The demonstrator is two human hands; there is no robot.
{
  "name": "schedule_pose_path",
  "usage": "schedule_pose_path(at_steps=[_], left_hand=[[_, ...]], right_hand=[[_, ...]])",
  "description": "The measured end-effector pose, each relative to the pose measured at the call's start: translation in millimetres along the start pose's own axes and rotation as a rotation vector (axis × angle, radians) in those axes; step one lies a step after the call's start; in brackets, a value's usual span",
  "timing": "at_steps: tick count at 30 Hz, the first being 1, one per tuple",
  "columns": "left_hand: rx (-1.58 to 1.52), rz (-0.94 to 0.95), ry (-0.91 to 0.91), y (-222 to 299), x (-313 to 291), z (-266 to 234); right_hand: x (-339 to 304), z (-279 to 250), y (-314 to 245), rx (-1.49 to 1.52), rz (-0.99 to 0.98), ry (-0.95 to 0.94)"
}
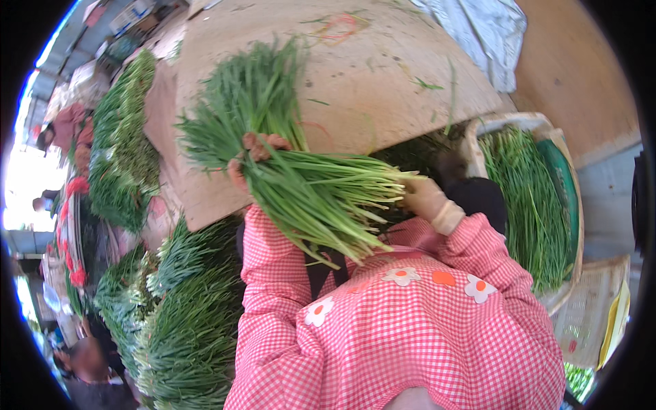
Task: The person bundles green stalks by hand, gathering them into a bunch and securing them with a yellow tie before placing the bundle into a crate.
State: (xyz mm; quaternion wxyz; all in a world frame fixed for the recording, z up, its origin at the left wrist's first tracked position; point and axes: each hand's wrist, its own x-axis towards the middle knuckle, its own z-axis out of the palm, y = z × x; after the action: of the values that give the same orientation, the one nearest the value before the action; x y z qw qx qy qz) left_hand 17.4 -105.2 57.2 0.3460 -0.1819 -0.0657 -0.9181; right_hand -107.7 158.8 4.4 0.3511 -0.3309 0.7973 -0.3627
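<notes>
A large bunch of garlic chives (311,188) lies across my two hands above the near edge of the board. Its green leaves fan out to the upper left over the wood, and the pale stem ends spread to the right and lower right. My left hand (261,152), in a brownish glove, is closed around the middle of the bunch. At the pale stem ends is my right hand (427,199), in a light glove, with its fingers closed on some stems and partly hidden behind them.
The wooden board (403,82) carries leaf scraps and red rubber bands (338,29). To the right stands a white crate (478,126) of chives. Heaps of green chives (188,328) lie at left. A silvery sheet (488,41) hangs over the far edge. Other people (89,362) are at far left.
</notes>
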Motion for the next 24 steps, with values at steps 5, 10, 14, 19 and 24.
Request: schedule_pose_path(at_steps=[5, 10, 14, 19, 24], left_hand=[[0.088, 0.004, 0.121, 0.5, 5.7, 8.4], [0.475, -0.107, 0.118, -8.2, -2.9, 23.7], [0.614, -0.173, 0.168, -41.1, -0.3, 30.2], [0.995, -0.258, 0.318, -68.5, -15.1, 27.8], [1.289, -0.381, 0.264, -86.7, -24.8, 30.4]], right_hand=[[-4.2, -46.3, 22.6, -0.496, -0.271, 0.522], [-16.0, -83.1, -33.4, 0.183, -0.171, 0.092], [-15.8, -44.8, -84.5, 0.165, -0.371, -0.194], [8.0, 10.4, -102.0, 0.361, -0.366, -0.166], [7.3, 17.2, -91.9, 0.367, -0.332, -0.101]])
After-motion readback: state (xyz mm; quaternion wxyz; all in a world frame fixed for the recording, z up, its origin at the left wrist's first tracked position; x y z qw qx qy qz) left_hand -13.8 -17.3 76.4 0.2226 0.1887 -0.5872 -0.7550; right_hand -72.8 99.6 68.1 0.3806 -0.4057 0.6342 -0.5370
